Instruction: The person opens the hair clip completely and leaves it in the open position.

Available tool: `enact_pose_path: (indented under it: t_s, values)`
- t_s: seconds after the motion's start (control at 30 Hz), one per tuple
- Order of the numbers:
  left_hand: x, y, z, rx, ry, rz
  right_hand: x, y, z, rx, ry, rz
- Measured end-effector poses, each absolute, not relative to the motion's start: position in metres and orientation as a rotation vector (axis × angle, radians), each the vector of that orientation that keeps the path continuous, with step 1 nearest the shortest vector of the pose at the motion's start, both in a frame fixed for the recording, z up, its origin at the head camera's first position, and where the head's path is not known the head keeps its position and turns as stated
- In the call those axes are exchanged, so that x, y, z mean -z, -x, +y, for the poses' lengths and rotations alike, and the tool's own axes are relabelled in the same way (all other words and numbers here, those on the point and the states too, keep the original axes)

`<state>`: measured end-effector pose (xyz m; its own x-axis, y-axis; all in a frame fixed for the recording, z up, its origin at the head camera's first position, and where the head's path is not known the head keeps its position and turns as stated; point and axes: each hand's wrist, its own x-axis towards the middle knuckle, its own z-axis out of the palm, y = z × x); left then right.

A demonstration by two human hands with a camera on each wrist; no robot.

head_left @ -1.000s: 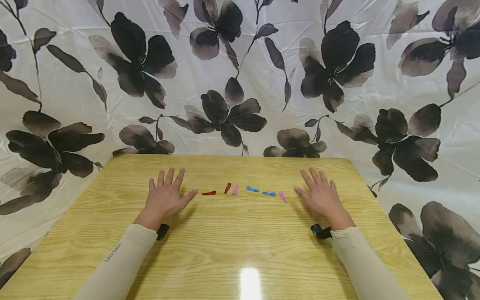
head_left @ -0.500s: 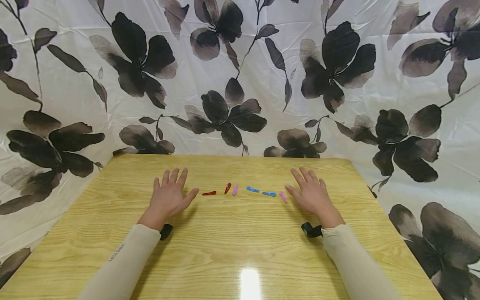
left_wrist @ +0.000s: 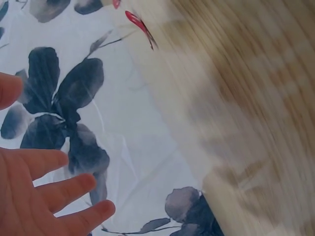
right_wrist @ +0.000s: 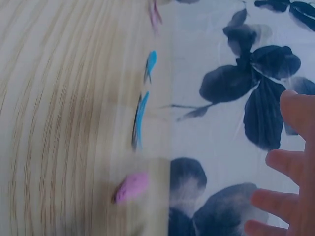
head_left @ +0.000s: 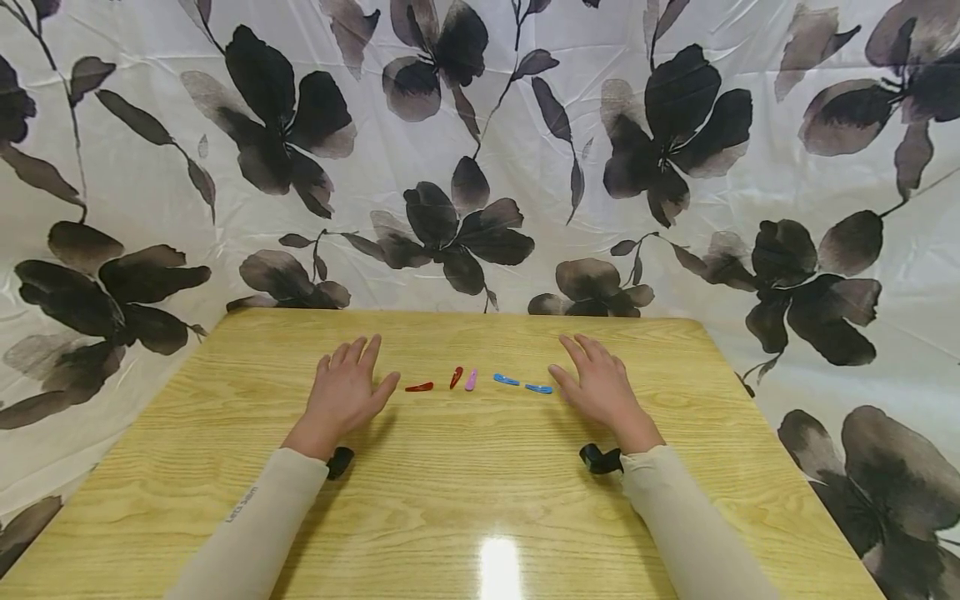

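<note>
Several snap hair clips lie in a loose row across the table. From the left come a red clip (head_left: 419,387), a second red clip (head_left: 456,377), a pink clip (head_left: 470,380) and two blue clips (head_left: 506,379). Another pink clip (right_wrist: 132,187) shows in the right wrist view; in the head view the right hand hides it. My left hand (head_left: 343,396), fingers spread, hovers left of the nearest red clip and holds nothing. The right hand (head_left: 600,392) also holds nothing, its fingers extended above the table close to the right-hand blue clip (head_left: 538,388).
The wooden table (head_left: 450,483) ends at a back edge against a white cloth (head_left: 555,50) with dark flowers. Black wrist cameras (head_left: 600,458) sit on both wrists. A bright light reflection lies at the table's front.
The right hand has moved left, covering the right pink clip in the head view. My left hand has shifted slightly right. All the other clips lie where they were.
</note>
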<state>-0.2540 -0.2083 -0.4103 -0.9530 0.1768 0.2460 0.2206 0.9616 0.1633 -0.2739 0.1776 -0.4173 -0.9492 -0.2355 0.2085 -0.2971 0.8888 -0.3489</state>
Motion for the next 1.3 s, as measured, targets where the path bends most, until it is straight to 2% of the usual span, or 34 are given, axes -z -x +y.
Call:
enact_pose_path:
  t_s: [1.3]
  values:
    - [0.419, 0.256, -0.187, 0.559, 0.271, -2.903, 0.430, 0.283, 0.095, -0.714, -0.535, -2.812]
